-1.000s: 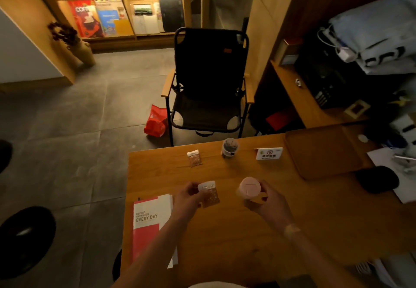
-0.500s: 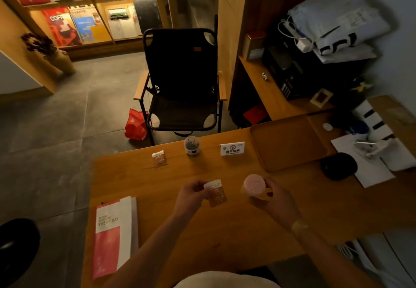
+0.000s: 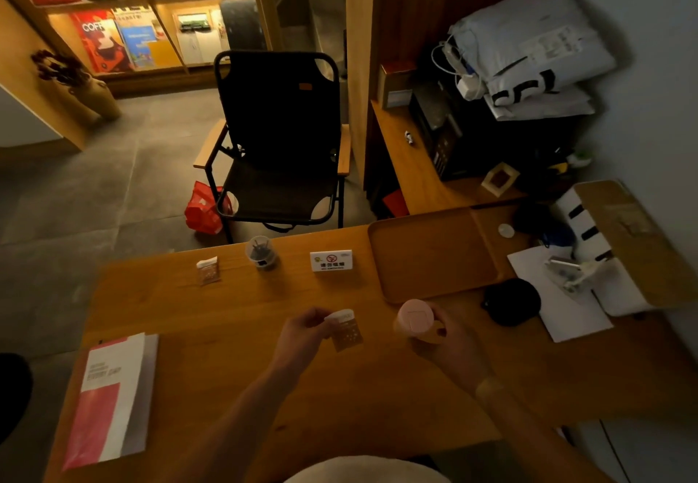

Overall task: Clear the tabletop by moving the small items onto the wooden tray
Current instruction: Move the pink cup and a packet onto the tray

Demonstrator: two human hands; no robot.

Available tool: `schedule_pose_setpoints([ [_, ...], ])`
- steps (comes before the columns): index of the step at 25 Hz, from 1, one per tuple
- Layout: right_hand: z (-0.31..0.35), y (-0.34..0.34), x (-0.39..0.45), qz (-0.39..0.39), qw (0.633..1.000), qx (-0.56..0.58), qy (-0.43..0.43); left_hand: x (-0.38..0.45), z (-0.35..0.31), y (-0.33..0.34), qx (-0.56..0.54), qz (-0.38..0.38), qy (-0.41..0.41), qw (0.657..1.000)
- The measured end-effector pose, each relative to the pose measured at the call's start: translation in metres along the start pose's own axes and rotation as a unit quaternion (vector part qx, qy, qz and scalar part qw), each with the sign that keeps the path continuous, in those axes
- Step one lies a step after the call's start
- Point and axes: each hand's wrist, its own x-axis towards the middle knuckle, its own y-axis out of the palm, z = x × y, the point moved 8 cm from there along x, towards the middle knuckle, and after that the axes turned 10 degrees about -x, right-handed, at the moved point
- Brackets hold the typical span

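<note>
Dim wood desk [image 3: 226, 388] lies below us: our left hand [image 3: 302, 335] pinches a packet [image 3: 345, 333], our right hand [image 3: 449, 342] grips a pink jar [image 3: 413, 318] just before the tray [image 3: 430, 252]; farther off sit another packet [image 3: 207, 271], a cup [image 3: 261, 252] and a sign [image 3: 331, 260].

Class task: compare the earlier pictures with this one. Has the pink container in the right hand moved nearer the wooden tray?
Yes. The pink container has shifted rightward, closing on the wooden tray's near corner.
</note>
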Motion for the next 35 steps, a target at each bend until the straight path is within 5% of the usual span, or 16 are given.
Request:
schedule_pose_setpoints([
  [12, -0.031, -0.012, 0.064, -0.003, 0.999, -0.027, 0.02, 0.064, 0.001, 0.056, 0.058, 0.035, -0.027, 0.997],
  [19, -0.053, -0.019, 0.144, 0.01, 0.998, -0.037, 0.041, 0.142, -0.02, 0.085, 0.136, 0.044, 0.026, 0.989],
  [35, -0.077, -0.015, 0.259, 0.001, 1.0, -0.028, 0.006, 0.272, -0.052, 0.139, 0.402, 0.048, 0.089, 0.91],
])
